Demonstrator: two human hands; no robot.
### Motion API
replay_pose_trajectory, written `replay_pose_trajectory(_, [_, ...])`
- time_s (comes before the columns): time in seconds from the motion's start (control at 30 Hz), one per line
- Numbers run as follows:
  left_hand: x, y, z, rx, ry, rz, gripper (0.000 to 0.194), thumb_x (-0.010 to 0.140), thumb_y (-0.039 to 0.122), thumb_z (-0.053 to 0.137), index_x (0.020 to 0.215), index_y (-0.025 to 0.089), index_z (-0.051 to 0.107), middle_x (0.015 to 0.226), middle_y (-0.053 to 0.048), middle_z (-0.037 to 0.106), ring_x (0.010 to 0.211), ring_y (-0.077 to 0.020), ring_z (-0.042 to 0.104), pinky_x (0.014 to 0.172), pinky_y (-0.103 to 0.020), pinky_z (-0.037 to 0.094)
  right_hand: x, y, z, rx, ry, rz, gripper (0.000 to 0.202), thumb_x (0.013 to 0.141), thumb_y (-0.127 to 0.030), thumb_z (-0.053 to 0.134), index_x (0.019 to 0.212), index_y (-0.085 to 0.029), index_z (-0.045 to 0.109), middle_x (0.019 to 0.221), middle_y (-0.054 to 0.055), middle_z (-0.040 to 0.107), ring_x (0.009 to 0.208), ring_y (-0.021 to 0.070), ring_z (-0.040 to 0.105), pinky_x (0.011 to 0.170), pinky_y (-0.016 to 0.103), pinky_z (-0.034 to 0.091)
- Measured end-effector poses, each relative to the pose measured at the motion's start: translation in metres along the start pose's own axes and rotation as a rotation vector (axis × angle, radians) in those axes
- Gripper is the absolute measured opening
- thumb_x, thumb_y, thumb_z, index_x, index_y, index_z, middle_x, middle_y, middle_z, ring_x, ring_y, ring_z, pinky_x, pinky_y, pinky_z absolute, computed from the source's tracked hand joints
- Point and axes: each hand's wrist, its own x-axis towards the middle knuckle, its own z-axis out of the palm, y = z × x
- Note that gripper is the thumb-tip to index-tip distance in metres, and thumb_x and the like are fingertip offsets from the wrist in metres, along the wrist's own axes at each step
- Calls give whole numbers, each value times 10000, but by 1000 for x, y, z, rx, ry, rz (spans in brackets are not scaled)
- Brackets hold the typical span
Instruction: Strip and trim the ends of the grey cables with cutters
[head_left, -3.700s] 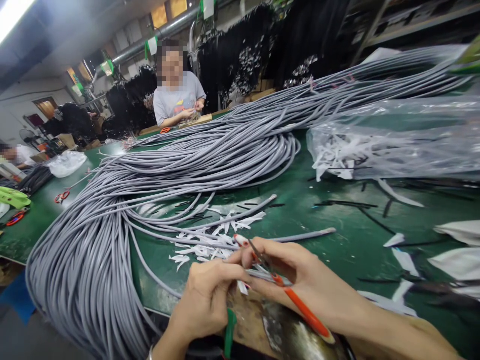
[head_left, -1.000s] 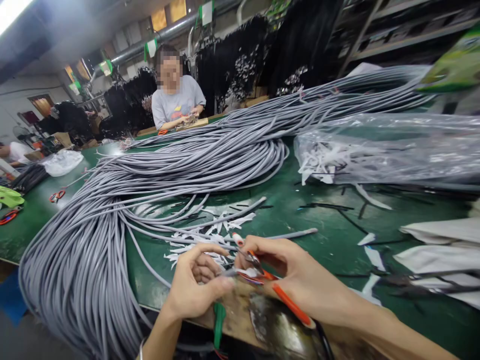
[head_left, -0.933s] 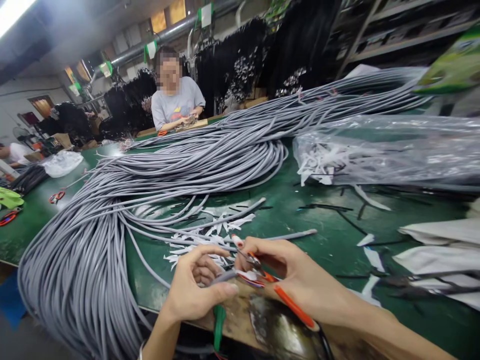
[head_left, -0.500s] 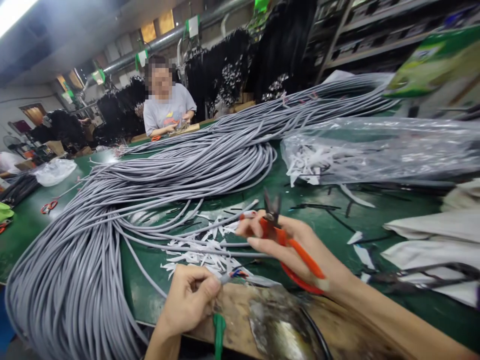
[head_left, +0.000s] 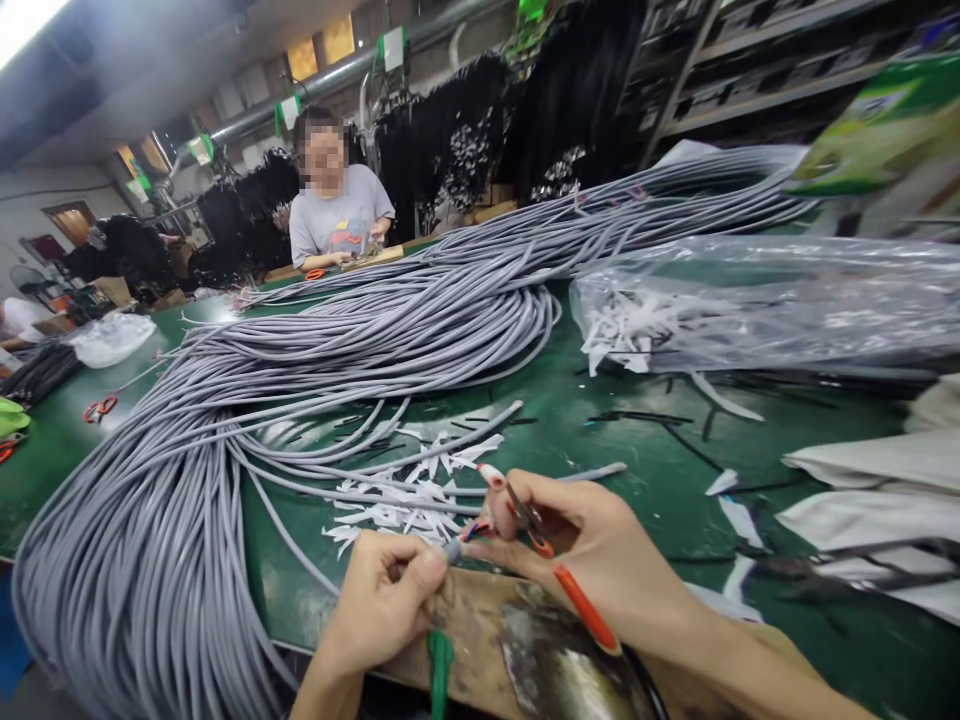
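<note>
My left hand (head_left: 379, 590) pinches the end of a grey cable (head_left: 453, 550) between thumb and fingers. Thin coloured wires (head_left: 474, 531) stick out of its cut jacket. The thumb and fingers of my right hand (head_left: 611, 535) close in on these wires. Tucked in the same hand are orange-handled cutters (head_left: 589, 608), their blades partly behind my fingers. A red and white covering (head_left: 492, 475) sits on one right fingertip. Below both hands lies a wooden board (head_left: 476, 610) bearing a dark, shiny plate (head_left: 547, 650). A green handle (head_left: 440, 665) stands at the board's left edge.
A large bundle of grey cables (head_left: 360, 350) spreads over the green table (head_left: 540, 430). White scraps (head_left: 416, 505) lie behind my hands. A clear plastic bag (head_left: 787, 300) and pale cloth (head_left: 862, 460) are on the right. Across the table sits a co-worker (head_left: 341, 215).
My right hand has moved down and left to the coloured wires, and the cutters have turned with their blades lower. My left hand stays almost in place on the cable.
</note>
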Motion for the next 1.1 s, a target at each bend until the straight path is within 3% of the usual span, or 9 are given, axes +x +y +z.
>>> replay_pose_trajectory(0.07, [0, -2, 4, 31, 94, 36, 535, 726, 642, 541, 566, 131, 553, 363, 68, 336, 298, -39, 269, 318, -170, 191, 0, -2, 0, -35, 18, 7, 421, 658, -471, 707, 537, -204, 404, 539, -40, 402, 501, 118, 401, 475, 247, 349])
replay_pose_trajectory(0.17, [-1, -2, 10, 111, 246, 127, 305, 739, 419, 641, 816, 125, 663, 590, -20, 580, 490, -103, 507, 440, -176, 388, -1, -5, 0, -91, 19, 10, 428, 665, -482, 694, 528, -201, 402, 525, -47, 381, 487, 104, 357, 462, 237, 321])
replay_pose_trajectory(0.23, [-2, -4, 13, 173, 287, 204, 216, 734, 290, 655, 893, 147, 682, 754, -63, 655, 648, -147, 582, 558, -200, 455, 0, -6, 0, -100, 9, 12, 433, 675, -489, 677, 522, -203, 390, 520, -49, 371, 488, 104, 351, 466, 235, 325])
replay_pose_trajectory(0.3, [-2, -7, 16, 187, 286, 251, 165, 757, 242, 628, 882, 156, 693, 766, -68, 670, 658, -154, 592, 575, -208, 461, 0, -7, 0, -103, -11, 17, 417, 690, -483, 657, 527, -204, 392, 524, -46, 377, 494, 108, 363, 472, 236, 335])
replay_pose_trajectory(0.4, [-2, -12, 17, 97, 291, 254, 184, 805, 295, 593, 871, 153, 689, 645, -37, 625, 500, -110, 526, 464, -188, 411, -1, -8, 1, -108, -61, 7, 358, 719, -425, 620, 539, -204, 404, 528, -42, 386, 500, 112, 370, 473, 236, 338])
replay_pose_trajectory(0.53, [0, -12, 17, -50, 274, 218, 370, 784, 487, 595, 824, 124, 659, 477, 27, 490, 329, -55, 376, 340, -168, 307, -1, -7, 2, -160, -114, -52, 221, 719, -256, 542, 543, -201, 419, 522, -41, 401, 489, 105, 351, 457, 228, 317])
replay_pose_trajectory(0.8, [-1, -4, 18, -127, 228, 162, 460, 733, 571, 611, 824, 120, 615, 444, 66, 396, 310, -30, 282, 313, -154, 231, -1, -12, 1, -223, -111, -107, 147, 526, -81, 456, 510, -209, 384, 503, -52, 394, 478, 101, 332, 454, 228, 275])
replay_pose_trajectory(1.0, [-3, -10, 17, -104, 357, 167, 464, 728, 582, 610, 821, 127, 613, 528, 40, 432, 383, -35, 259, 349, -168, 190, -2, -18, 0, -207, -103, -81, 159, 503, -109, 452, 505, -217, 335, 500, -47, 399, 470, 106, 334, 445, 231, 275])
replay_pose_trajectory(1.1, [-2, -8, 17, -128, 450, 193, 460, 733, 589, 598, 848, 144, 585, 494, 73, 350, 375, -38, 217, 349, -170, 155, -3, -16, -1, -220, -88, -112, 173, 517, -119, 458, 509, -216, 314, 492, -48, 378, 466, 104, 320, 441, 230, 266])
